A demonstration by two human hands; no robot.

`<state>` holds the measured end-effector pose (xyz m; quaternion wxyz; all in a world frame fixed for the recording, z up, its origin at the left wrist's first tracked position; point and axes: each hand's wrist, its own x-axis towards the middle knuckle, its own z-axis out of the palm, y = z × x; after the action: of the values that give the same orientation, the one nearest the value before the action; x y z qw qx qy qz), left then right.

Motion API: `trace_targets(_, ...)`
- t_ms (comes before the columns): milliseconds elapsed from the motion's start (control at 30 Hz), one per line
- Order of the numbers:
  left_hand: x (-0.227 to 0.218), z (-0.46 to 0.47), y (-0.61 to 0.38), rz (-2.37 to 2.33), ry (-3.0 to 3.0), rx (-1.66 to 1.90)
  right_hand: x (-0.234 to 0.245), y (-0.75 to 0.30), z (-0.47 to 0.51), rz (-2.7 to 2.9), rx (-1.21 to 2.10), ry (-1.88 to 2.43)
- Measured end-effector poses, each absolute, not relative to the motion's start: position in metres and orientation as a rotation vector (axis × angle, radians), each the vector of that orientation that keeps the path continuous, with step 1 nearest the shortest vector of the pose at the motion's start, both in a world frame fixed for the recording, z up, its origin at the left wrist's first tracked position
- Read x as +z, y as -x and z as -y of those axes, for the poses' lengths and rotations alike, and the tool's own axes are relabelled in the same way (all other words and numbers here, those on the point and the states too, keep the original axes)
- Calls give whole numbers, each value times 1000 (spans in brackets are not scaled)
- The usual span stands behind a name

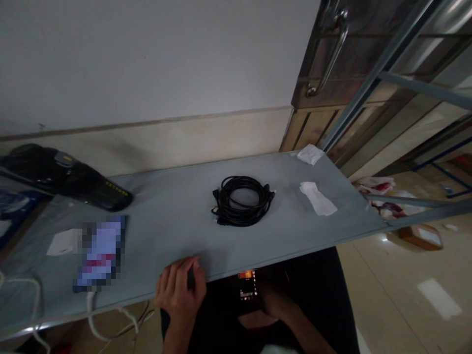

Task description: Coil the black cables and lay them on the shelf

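My left hand (179, 290) is curled at the front edge of the grey metal table top (165, 231), around a small dark item whose shape I cannot make out. My right hand (275, 307) sits in shadow below that edge, holding a phone (247, 290) with its lit screen facing me. A coil of black cable (241, 201) lies mid-table, out of reach of neither hand's fingers touching it. Its plug ends rest at the coil's left and right sides.
A black handheld terminal (62, 177) lies at the far left, near a blurred flat card (99, 253) and white cord (22, 295). Two white tissues (317, 199) lie at the right. A metal door handle (332, 54) and steel frame (379, 73) rise behind.
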<state>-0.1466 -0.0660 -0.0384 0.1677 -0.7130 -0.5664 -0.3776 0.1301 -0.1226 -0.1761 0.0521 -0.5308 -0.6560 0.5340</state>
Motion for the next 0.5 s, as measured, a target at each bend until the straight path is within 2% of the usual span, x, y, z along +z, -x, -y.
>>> trace_targets(500, -35, 66, 143, 1726, 2024, -1188, -180, -132, 123, 2009, 1640, 1595)
